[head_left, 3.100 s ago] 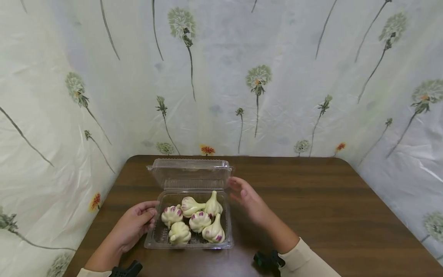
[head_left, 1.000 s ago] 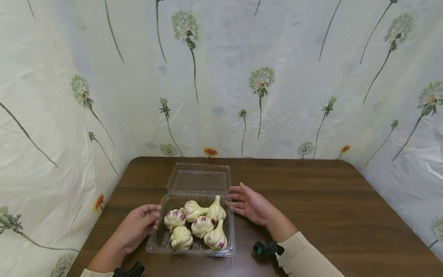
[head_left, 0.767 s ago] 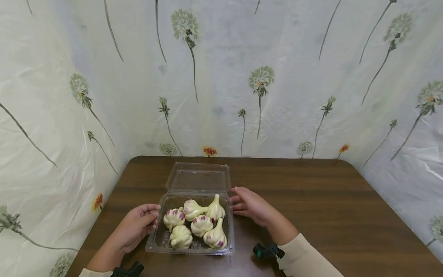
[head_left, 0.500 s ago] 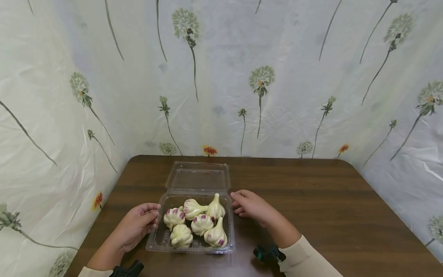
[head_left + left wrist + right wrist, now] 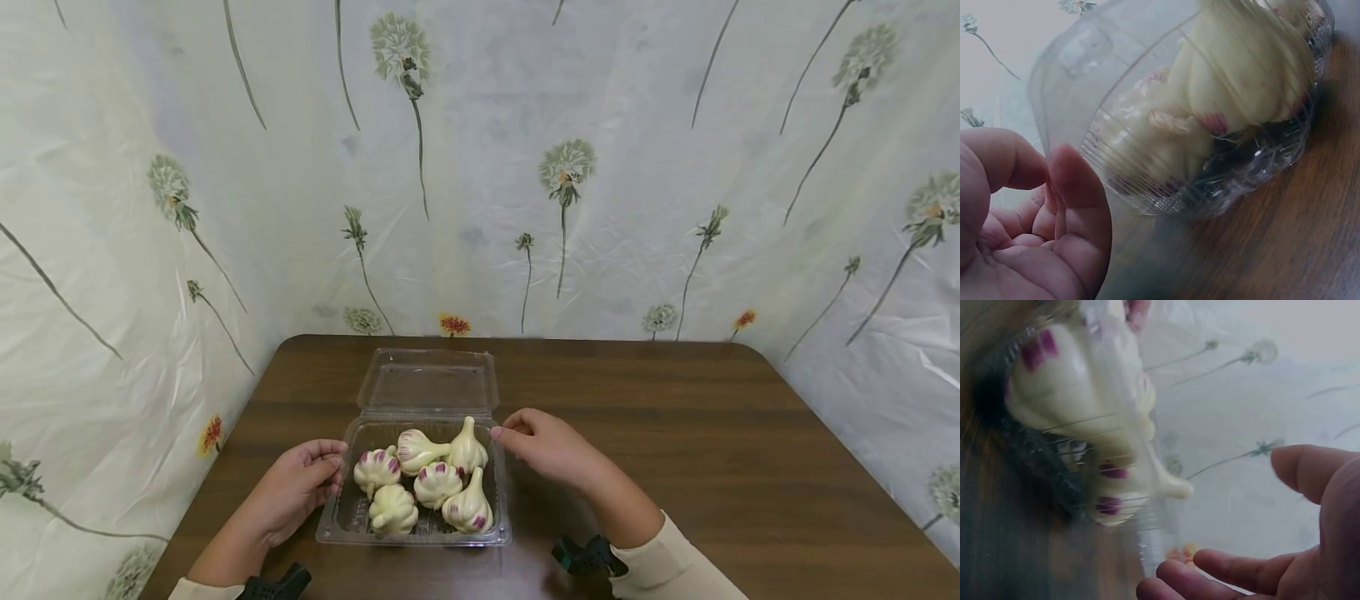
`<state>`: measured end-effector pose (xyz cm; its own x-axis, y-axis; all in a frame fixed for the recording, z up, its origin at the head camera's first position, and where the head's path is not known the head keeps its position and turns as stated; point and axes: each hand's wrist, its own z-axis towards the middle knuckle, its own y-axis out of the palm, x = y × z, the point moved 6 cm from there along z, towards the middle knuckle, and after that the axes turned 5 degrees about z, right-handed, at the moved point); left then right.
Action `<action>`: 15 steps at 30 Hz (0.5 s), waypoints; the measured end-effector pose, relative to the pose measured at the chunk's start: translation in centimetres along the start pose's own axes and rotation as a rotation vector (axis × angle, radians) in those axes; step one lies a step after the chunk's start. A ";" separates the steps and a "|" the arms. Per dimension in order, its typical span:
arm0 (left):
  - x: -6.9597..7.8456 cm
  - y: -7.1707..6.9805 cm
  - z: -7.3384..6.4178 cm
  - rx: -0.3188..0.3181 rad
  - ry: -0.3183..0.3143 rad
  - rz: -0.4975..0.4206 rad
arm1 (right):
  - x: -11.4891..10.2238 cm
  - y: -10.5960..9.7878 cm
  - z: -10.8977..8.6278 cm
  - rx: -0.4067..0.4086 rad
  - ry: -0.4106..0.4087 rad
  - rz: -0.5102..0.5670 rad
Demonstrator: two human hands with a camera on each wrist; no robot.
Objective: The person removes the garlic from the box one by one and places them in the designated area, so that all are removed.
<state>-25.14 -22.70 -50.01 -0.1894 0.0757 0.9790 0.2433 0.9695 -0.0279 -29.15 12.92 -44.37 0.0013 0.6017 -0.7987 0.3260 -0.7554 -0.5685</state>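
A clear plastic clamshell container [image 5: 412,540] sits on the table, its lid [image 5: 429,382] folded back behind it. Inside lie several garlic bulbs [image 5: 438,485], cream-coloured, most with purple patches. At the container's left side, my left hand [image 5: 296,487] pinches the rim between thumb and fingers; the left wrist view shows this left hand [image 5: 1029,219] close up. Beside the right rim is my right hand [image 5: 551,450], its thumb tip at the edge. In the right wrist view that right hand [image 5: 1297,575] has thumb and fingers spread apart, with nothing between them.
The dark brown wooden table [image 5: 675,433] extends to the right of the container. Behind and around it hangs a pale curtain [image 5: 480,167] printed with dandelions. Black wrist devices sit at both cuffs, the right one [image 5: 588,556] just above the tabletop.
The lid has tipped from a raised slant to lying back. My right hand has come down from beside the lid to the container's right rim. The left hand stays at the left rim.
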 end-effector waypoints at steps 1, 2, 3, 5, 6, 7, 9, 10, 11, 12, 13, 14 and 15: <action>0.0 0.0 0.0 0.000 0.002 0.000 | -0.3 -0.1 -0.2 0.001 -0.007 -0.011; 0.1 0.0 0.0 0.000 0.002 0.000 | -0.5 -0.2 -0.3 0.002 -0.017 -0.020; 0.1 0.0 0.1 0.001 0.002 -0.001 | -0.7 -0.3 -0.5 -0.002 -0.029 -0.021; 0.1 0.0 0.1 0.000 -0.001 -0.002 | -1.2 -0.3 -0.9 -0.030 -0.062 -0.009; 0.0 0.0 0.1 0.000 -0.005 -0.005 | -1.3 -0.3 -1.1 -0.052 -0.080 0.001; 0.0 0.0 0.2 -0.001 -0.008 -0.007 | -1.5 -0.2 -1.3 -0.073 -0.101 0.008; 0.0 0.1 0.2 -0.003 -0.013 -0.011 | -1.8 0.0 -1.7 -0.115 -0.146 0.015; 0.0 0.1 0.2 -0.004 -0.014 -0.012 | -1.9 0.2 -1.9 -0.133 -0.168 0.014; 0.0 0.1 0.2 -0.008 -0.016 -0.011 | -2.1 0.4 -2.0 -0.145 -0.194 0.005; 0.0 0.1 0.2 -0.008 -0.017 -0.011 | -2.2 0.6 -2.1 -0.152 -0.217 -0.007; 0.0 0.1 0.1 -0.008 -0.017 -0.009 | -2.3 0.8 -2.2 -0.158 -0.242 -0.022; -0.1 0.1 0.0 -0.005 -0.018 -0.008 | -2.5 1.0 -2.2 -0.164 -0.264 -0.039; -0.1 0.0 -0.1 -0.001 -0.020 -0.008 | -2.6 1.1 -2.3 -0.169 -0.281 -0.055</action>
<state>-25.08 -22.73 -50.06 -0.2101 0.0726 0.9750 0.2427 0.9699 -0.0199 -26.65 11.09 -42.52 -0.2738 0.5272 -0.8044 0.4704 -0.6561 -0.5901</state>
